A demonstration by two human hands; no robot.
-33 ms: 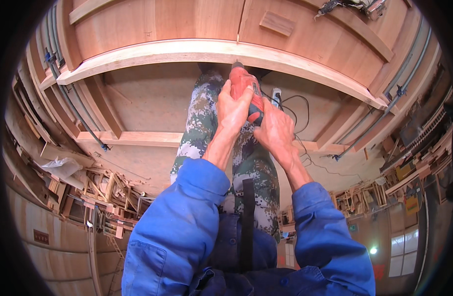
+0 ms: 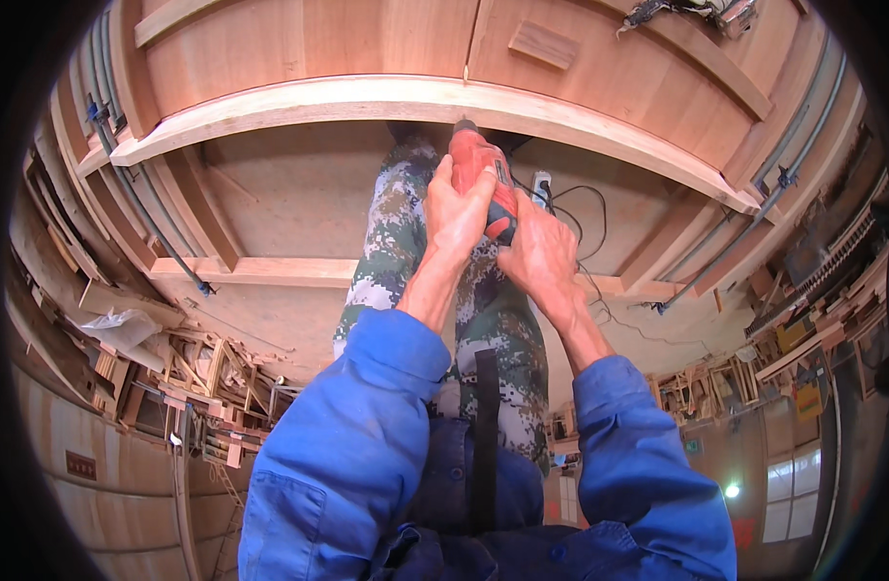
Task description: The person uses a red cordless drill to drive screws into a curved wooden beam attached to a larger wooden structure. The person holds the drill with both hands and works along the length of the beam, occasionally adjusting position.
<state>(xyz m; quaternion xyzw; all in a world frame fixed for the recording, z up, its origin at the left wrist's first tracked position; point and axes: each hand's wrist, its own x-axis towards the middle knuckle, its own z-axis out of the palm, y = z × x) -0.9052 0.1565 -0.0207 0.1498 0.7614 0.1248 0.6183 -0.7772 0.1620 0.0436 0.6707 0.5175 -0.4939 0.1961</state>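
A red power drill (image 2: 475,160) points away from me, its nose against the near face of a long pale wooden rail (image 2: 347,102). My left hand (image 2: 459,208) is closed around the drill's body, thumb along its top. Closed around the rear handle is my right hand (image 2: 543,242); its fingers are partly hidden behind the tool. The bit can barely be made out where the nose meets the wood. Just beyond the rail, a thin seam runs between two flat wooden panels (image 2: 386,44).
A small wood block (image 2: 544,45) lies on the panels, and a tool (image 2: 691,15) rests at the far right. Bar clamps (image 2: 164,232) grip the left side, with another clamp (image 2: 788,179) at right. A power strip (image 2: 541,186) with dark cable lies on the floor. Scrap wood (image 2: 222,382) is piled behind.
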